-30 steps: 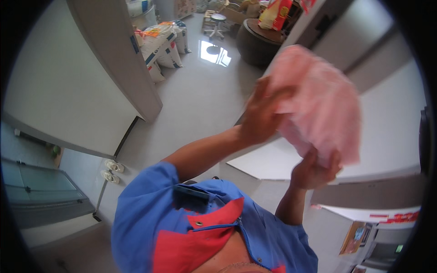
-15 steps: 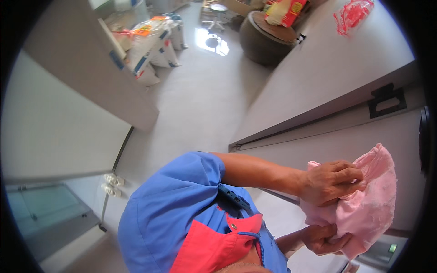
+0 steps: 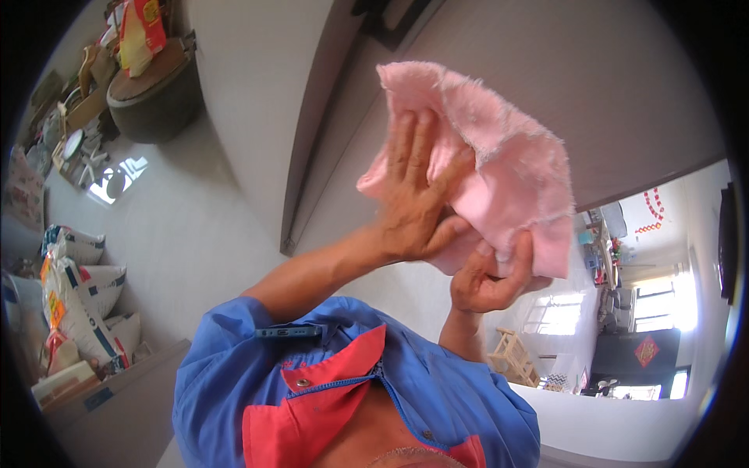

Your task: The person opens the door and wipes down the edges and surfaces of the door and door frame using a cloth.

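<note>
A pink cloth (image 3: 507,191) with frayed, fuzzy edges is spread out in front of a grey panel. My left hand (image 3: 413,195) lies on its left part, fingers stretched out and apart, the thumb toward the right hand. At the cloth's lower edge, my right hand (image 3: 495,277) pinches a fold between thumb and fingers. The cloth bulges and creases between the two hands. Whether it touches the grey panel (image 3: 616,101) behind it, I cannot tell.
A black bracket-like fitting (image 3: 390,23) sits at the top. To the left are a large round dark vat (image 3: 156,101) with a wooden lid and several white sacks (image 3: 86,296). A wooden stool (image 3: 511,359) stands at the right. A phone (image 3: 289,333) sticks out of my chest pocket.
My view has swung right, bringing a bright room with windows into sight. The left hand has gone from gripping the bunched cloth to lying flat on it; the cloth is more spread out.
</note>
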Motion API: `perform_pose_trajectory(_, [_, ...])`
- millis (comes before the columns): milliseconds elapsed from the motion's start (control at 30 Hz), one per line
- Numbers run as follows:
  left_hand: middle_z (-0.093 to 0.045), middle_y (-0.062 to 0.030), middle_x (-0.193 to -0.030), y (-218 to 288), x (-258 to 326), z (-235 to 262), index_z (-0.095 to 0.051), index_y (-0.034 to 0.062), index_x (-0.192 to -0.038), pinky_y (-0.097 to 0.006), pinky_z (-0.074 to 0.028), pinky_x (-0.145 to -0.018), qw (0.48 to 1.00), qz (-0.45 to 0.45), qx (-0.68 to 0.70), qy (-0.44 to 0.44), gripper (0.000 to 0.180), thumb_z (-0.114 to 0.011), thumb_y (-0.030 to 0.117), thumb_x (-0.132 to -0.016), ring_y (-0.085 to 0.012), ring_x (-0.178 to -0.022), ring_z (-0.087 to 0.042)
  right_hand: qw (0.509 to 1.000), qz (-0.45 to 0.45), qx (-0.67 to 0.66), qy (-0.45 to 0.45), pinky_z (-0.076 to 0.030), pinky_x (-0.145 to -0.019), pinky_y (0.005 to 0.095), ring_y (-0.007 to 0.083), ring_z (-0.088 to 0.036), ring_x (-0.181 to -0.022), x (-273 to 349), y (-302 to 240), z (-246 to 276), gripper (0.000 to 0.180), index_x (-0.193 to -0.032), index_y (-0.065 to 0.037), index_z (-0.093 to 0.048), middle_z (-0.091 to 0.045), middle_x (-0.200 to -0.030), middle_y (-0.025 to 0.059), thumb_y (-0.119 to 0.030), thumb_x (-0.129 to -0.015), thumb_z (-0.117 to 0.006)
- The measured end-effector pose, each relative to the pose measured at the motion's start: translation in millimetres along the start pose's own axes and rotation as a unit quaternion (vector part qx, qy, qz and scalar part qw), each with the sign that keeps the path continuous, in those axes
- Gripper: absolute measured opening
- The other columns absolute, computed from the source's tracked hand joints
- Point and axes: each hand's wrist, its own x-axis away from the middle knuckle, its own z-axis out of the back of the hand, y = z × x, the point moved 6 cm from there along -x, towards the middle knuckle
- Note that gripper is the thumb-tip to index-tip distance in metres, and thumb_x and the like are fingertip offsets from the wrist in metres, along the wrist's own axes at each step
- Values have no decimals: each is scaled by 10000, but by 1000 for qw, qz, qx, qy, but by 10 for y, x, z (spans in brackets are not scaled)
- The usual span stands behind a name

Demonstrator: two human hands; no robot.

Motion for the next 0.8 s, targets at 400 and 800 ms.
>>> perform_pose_trajectory(400, [-216, -321, -1645, -191, -969, 625, -483, 88, -1475, -683, -79, -1196, 977, -120, -175, 12, 820, -511, 685, -912, -530, -1539, -139, 993, 101, -35, 48, -484, -833, 403, 332, -508, -1078, -452, -208, -101, 475, -1287, -71, -677, -444, -1205, 141, -240, -869, -825])
perform_pose_trajectory(800, [-653, -170, -1318, 138, 13, 91, -595, 99, -1423, -545, -507, -909, 964, -114, -205, -128, 551, -688, 375, -955, -386, -1137, -654, 975, -21, -202, 87, -484, -848, 435, 347, -536, -1081, -322, 417, 29, 315, -1152, -45, -684, -478, -1205, 160, -107, -850, -747])
